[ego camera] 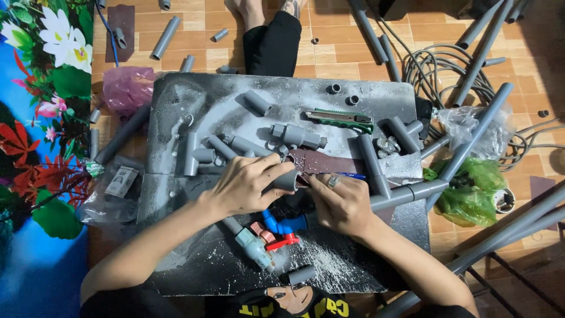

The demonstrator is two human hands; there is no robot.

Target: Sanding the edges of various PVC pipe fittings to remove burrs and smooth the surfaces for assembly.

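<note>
Pipe piece (286,180), short and grey, lies with its long axis left-right, open end toward the right hand (341,203). Left hand (247,184) fingers (272,166) are clamped around it above the grey counter (176,118). Right-hand fingers are pinched together at its mouth. Green bag (471,188) holds something white.
</note>
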